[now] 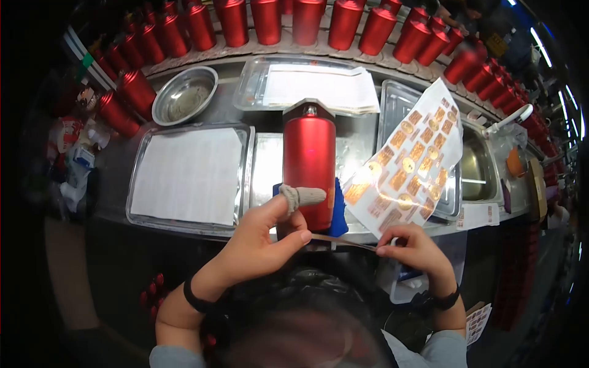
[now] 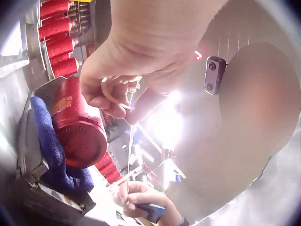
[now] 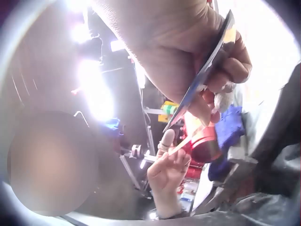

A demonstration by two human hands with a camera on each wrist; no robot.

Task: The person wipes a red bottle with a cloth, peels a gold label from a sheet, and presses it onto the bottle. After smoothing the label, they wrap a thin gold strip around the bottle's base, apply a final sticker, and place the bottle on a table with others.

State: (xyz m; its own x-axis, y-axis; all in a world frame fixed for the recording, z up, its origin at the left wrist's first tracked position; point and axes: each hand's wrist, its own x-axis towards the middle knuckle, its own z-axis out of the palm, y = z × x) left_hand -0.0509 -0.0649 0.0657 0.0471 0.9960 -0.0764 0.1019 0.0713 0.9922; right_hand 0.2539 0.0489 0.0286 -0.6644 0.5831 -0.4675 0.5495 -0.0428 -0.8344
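A red metal bottle [image 1: 310, 159] lies on a stand padded with blue cloth [image 1: 338, 211], its base toward me. An orange label patch [image 2: 63, 104] shows on its side. My left hand [image 1: 261, 245], a knitted cot [image 1: 304, 196] over one finger, is beside the bottle's base and pinches one end of a narrow pale strip [image 1: 340, 240]. My right hand [image 1: 417, 248] pinches the other end, the strip stretched between them. A flat, pointed metal tool [image 3: 200, 75] lies along the right palm. The sheet of gold labels [image 1: 417, 159] reaches down to the right hand.
Red bottles [image 1: 268, 21] line the conveyor behind. A tray [image 1: 245, 211] with white paper [image 1: 187, 175] and a metal bowl [image 1: 184, 95] stand left. Another tray [image 1: 248, 86] with papers is at the back. Right are a dark tray [image 1: 392, 101] under the label sheet and a sink [image 1: 481, 168].
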